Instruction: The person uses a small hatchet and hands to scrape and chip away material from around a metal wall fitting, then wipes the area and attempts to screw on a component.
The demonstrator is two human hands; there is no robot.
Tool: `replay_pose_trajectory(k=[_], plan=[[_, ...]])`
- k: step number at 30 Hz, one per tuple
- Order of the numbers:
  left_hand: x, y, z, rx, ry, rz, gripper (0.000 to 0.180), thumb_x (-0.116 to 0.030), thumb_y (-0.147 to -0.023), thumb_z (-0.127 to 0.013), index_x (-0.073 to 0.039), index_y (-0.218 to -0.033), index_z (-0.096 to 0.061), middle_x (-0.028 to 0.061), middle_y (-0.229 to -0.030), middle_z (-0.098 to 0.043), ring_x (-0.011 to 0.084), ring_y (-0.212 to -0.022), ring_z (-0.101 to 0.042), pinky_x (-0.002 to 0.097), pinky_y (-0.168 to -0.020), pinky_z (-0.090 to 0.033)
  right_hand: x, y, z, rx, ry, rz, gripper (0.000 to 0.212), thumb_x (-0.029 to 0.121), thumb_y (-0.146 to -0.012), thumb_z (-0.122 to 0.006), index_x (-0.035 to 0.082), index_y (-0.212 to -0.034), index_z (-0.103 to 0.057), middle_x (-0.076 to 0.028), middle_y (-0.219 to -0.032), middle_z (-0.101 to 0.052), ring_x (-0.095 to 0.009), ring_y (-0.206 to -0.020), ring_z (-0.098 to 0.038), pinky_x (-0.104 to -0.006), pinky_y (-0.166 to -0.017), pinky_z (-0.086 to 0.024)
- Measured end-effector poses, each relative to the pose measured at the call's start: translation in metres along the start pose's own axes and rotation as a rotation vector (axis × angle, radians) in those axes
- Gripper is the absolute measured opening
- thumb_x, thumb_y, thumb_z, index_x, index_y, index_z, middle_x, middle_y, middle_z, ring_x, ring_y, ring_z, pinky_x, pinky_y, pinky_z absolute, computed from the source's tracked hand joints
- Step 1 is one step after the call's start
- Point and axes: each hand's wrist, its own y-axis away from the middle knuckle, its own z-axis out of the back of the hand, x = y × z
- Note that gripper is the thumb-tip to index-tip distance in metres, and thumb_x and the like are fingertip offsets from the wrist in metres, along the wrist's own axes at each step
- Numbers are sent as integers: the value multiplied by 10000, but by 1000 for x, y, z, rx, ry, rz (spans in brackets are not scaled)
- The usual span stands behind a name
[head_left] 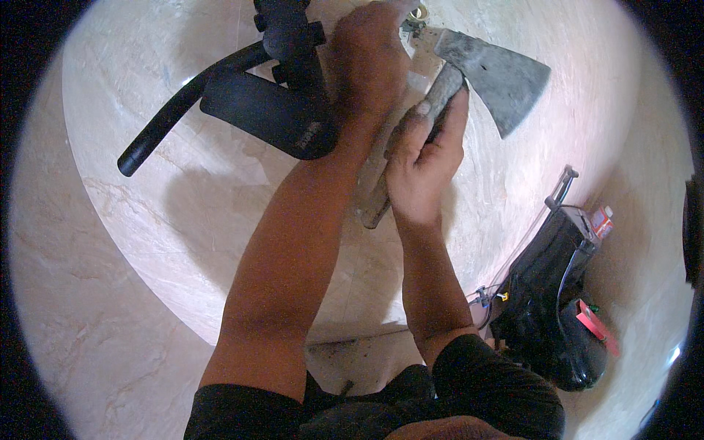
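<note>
My right hand [429, 158] is closed around the handle of a small axe [495, 81], just below its head. The broad grey blade points right; the worn, greyish handle [375, 209] slants down to the left, partly hidden by the hand. My left hand [370, 59] reaches to the upper edge, left of the axe head. Its fingers are smeared and partly cut off, so what they touch cannot be made out. Beside my left wrist lies a black device with a bent tube and a flat rounded plate [268, 117].
A small brass-coloured ring [418, 13] lies by the axe head. On the right sits a shiny black bag [535, 286] with straps, cords, a metal clip and a red piece [595, 326]. Everything lies on a pale marbled surface [220, 220].
</note>
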Motion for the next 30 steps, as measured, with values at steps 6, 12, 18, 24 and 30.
replay_pose_trajectory(k=[6, 12, 18, 24, 30], plan=[[-2, -1, 2, 4, -10, 11, 267, -143, -925, -627, -30, -1158, -691, 191, -1085, -724, 400, -1038, -673, 477, -934, -512, 2, -2, -2, 28, 45, -6, 497, 72, -1016, -452, -34, -1500, -412, -239, -1151, -666, -190, -1017, -602, -325, -908, -502], [-2, -3, 3, 0, -30, 11, 268, -152, -918, -649, -30, -1153, -691, 194, -1088, -724, 400, -1043, -675, 471, -936, -516, 0, -8, -5, 100, 150, -19, 493, 91, -1037, -458, -75, -1497, -399, -212, -1205, -674, -214, -1062, -624, -315, -922, -503], [-7, -2, 2, -16, -31, 20, 266, -161, -913, -662, -30, -1143, -696, 199, -1080, -726, 406, -1038, -677, 473, -934, -520, -1, -3, -1, 20, 85, -101, 471, 87, -1043, -470, -42, -1493, -419, -203, -1171, -686, -229, -1000, -645, -331, -900, -523], [-3, -1, 3, -24, -31, 12, 262, -155, -911, -657, -34, -1140, -698, 198, -1076, -726, 409, -1040, -676, 483, -935, -518, 7, -3, 1, 40, 24, -141, 429, 88, -1045, -458, -45, -1453, -465, -174, -1137, -687, -230, -951, -626, -362, -894, -526], [3, 2, -2, -29, -37, 5, 290, -166, -908, -669, -38, -1166, -701, 197, -1094, -723, 407, -1061, -669, 480, -950, -511, -1, -7, 0, 38, 68, 34, 440, 96, -1040, -456, -57, -1453, -452, -226, -1185, -667, -227, -1081, -615, -350, -969, -488]])
